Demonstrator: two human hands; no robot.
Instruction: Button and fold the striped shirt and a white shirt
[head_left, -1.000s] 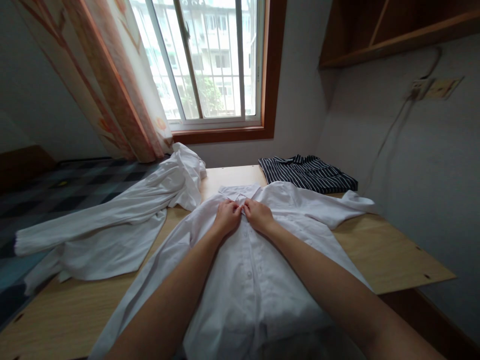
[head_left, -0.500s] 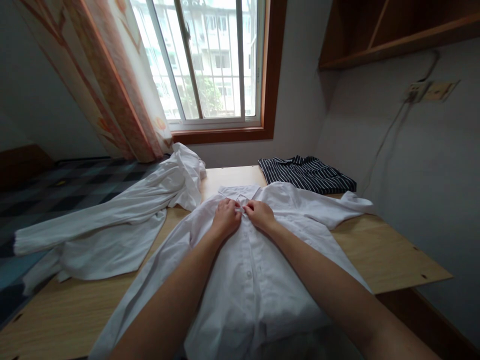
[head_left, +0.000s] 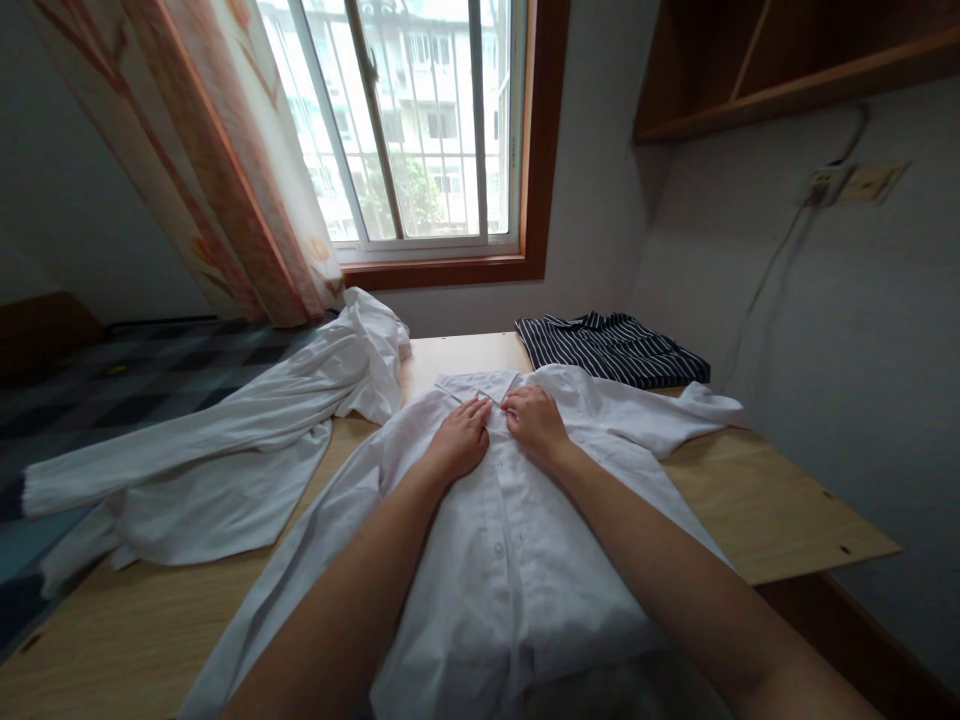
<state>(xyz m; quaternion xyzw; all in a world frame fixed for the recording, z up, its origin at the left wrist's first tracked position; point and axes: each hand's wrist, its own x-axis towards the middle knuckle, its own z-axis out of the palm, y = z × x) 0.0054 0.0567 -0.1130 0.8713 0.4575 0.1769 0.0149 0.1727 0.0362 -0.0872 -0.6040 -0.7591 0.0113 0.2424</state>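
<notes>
A white button-up shirt lies front side up, with its collar at the far end and its button placket running towards me. Just below the collar, my left hand has its fingertips closed on the placket edge. Close beside it, my right hand pinches the cloth on the other side of the opening, thumb and fingers together. A small gap separates the two hands. Whatever button lies under the fingertips is too small to make out. Lower down, a button shows on the front.
The shirt rests on a wooden board. Another white shirt lies loosely at the left, partly over a checked bed. A folded black-and-white striped shirt sits at the back right. A window and curtain are behind.
Both hands have moved slightly up the placket towards the collar. My right hand has shifted a little to the right, so the hands are slightly farther apart.
</notes>
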